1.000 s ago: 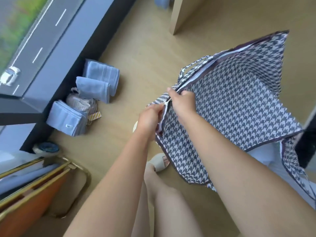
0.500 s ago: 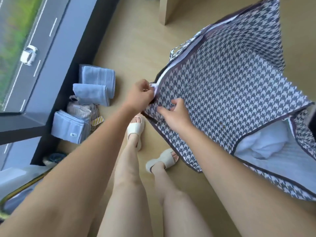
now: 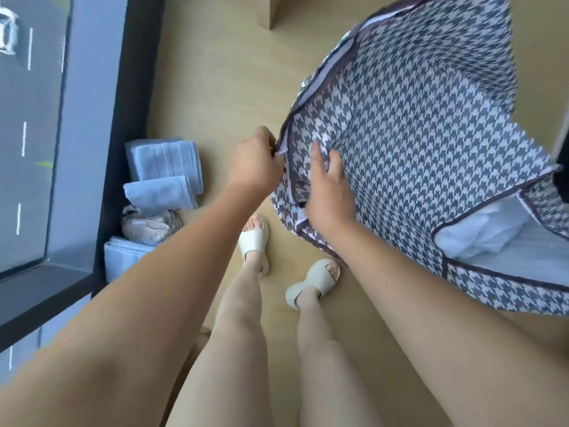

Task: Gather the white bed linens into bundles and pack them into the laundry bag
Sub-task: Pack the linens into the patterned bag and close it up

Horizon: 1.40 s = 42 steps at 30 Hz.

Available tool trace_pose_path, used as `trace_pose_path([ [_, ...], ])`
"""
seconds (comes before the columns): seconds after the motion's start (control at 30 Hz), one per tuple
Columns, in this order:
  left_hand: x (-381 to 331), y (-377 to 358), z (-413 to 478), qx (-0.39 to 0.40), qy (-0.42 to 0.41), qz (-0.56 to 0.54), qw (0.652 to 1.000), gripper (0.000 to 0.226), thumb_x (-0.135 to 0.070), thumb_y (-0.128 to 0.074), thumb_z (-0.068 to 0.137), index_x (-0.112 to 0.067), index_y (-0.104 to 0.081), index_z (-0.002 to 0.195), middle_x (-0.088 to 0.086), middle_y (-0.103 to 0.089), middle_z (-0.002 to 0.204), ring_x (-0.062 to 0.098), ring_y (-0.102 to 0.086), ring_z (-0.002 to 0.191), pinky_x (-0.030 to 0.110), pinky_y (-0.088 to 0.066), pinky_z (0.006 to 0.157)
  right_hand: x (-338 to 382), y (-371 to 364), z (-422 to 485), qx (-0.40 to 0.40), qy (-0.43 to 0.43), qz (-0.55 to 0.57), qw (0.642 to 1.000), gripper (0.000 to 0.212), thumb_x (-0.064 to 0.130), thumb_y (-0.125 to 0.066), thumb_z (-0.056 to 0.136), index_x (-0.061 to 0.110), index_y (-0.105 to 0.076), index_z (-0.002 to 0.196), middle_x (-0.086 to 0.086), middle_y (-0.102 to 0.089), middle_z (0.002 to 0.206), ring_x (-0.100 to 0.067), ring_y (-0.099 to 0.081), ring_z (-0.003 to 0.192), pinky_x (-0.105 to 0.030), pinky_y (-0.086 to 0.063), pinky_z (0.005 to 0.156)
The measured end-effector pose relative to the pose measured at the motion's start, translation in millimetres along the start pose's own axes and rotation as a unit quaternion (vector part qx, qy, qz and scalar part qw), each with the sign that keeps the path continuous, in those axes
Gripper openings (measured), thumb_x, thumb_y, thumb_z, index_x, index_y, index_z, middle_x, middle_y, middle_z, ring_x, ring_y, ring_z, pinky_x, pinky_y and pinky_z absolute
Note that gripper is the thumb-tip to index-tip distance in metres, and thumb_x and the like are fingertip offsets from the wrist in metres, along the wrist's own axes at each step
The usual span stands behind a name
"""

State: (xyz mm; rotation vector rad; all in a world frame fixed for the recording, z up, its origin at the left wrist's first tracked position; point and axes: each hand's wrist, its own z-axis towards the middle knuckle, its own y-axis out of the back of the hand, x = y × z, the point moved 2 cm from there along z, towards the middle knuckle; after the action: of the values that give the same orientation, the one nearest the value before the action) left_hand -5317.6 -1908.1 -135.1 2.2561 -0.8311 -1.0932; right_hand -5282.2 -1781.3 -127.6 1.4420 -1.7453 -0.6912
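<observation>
A large houndstooth laundry bag [image 3: 431, 124] hangs above the wooden floor at the right. My left hand [image 3: 254, 161] pinches the bag's near corner at its dark trimmed edge. Just right of it, my right hand [image 3: 331, 192] lies on the patterned side panel with fingers spread and slightly bent. White bed linen [image 3: 483, 232] shows inside the bag's mouth at the lower right; most of it is hidden by the fabric.
Folded light-blue towels [image 3: 163, 163] and a white bundle [image 3: 147, 224] lie on the floor along the dark window frame [image 3: 123, 149] at left. My two feet in white slippers [image 3: 255, 238] stand below the bag. A wooden furniture base [image 3: 271, 10] is at top.
My right hand let go of the bag's edge and now lies on the side panel. The bag swung up and right, and its mouth with the linen came into view.
</observation>
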Motion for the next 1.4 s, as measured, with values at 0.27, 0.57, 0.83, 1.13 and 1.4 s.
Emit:
trace_pose_path([
  [0.27, 20, 18, 7, 0.161, 0.037, -0.039, 0.985, 0.016, -0.001, -0.054, 0.077, -0.009, -0.056, 0.091, 0.004, -0.052, 0.075, 0.024, -0.047, 0.072, 0.026, -0.04, 0.059, -3, 57, 14, -0.045, 0.118, -0.136, 0.983, 0.073, -0.012, -0.041, 0.085, 0.01, -0.018, 0.15, -0.012, -0.041, 0.139, -0.03, -0.035, 0.126, -0.036, -0.035, 0.093],
  [0.57, 16, 28, 2, 0.273, 0.128, -0.254, 0.919, 0.011, -0.001, -0.056, 0.078, -0.011, -0.061, 0.076, 0.003, -0.06, 0.073, 0.021, -0.056, 0.072, 0.033, -0.052, 0.074, 45, 13, -21, -0.136, 0.029, -0.08, 0.987, 0.037, 0.01, -0.074, 0.064, 0.003, -0.067, 0.099, -0.021, -0.056, 0.121, -0.036, -0.047, 0.115, -0.045, -0.03, 0.098],
  [0.83, -8, 28, 41, 0.191, -0.004, -0.025, 0.981, 0.039, -0.033, -0.053, 0.094, -0.001, -0.057, 0.071, 0.01, -0.046, 0.063, 0.022, -0.044, 0.063, 0.03, -0.044, 0.062, 56, 13, 18, 0.059, -0.262, 0.489, 0.83, 0.037, 0.037, -0.042, 0.096, 0.012, -0.053, 0.072, -0.014, -0.059, 0.083, -0.026, -0.053, 0.077, -0.035, -0.04, 0.067],
  [1.13, 0, 30, 38, 0.226, 0.05, -0.179, 0.956, 0.027, -0.016, -0.06, 0.092, -0.008, -0.057, 0.067, 0.017, -0.061, 0.08, 0.025, -0.055, 0.073, 0.038, -0.053, 0.073, 59, 3, 24, 0.107, -0.313, 0.556, 0.763, 0.02, 0.03, -0.048, 0.095, 0.011, -0.054, 0.091, -0.011, -0.053, 0.089, -0.021, -0.049, 0.061, -0.025, -0.049, 0.043],
  [1.4, 1, 33, 60, 0.082, 0.096, -0.164, 0.978, 0.032, -0.016, -0.056, 0.089, -0.01, -0.044, 0.06, 0.012, -0.046, 0.063, 0.022, -0.042, 0.062, 0.034, -0.038, 0.061, 69, 28, 8, 0.134, -0.218, 0.388, 0.885, 0.026, 0.016, -0.04, 0.095, 0.009, -0.045, 0.071, -0.011, -0.047, 0.083, -0.025, -0.044, 0.077, -0.029, -0.035, 0.058],
])
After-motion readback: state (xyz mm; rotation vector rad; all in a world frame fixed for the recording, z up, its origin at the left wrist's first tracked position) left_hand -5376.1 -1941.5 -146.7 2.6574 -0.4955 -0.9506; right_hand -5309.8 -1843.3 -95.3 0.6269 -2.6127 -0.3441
